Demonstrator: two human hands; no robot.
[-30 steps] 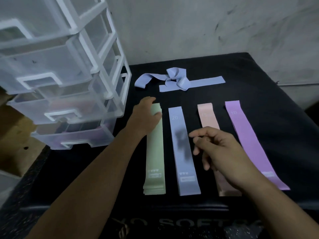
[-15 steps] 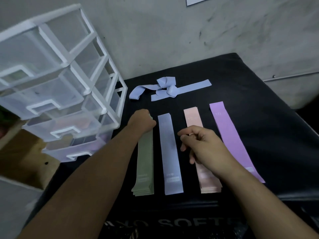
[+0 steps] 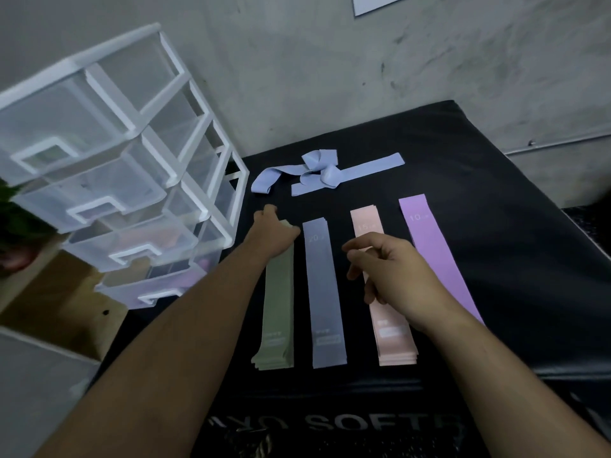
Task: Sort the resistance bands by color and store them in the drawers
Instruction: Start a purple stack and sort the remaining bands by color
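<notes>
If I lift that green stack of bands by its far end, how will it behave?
Probably floppy: the loose blue bands nearby twist and fold limply. The green stack has several thin layers, fanned at its near end, so they may slide apart. Likely light; the left hand alone grips it.
</notes>
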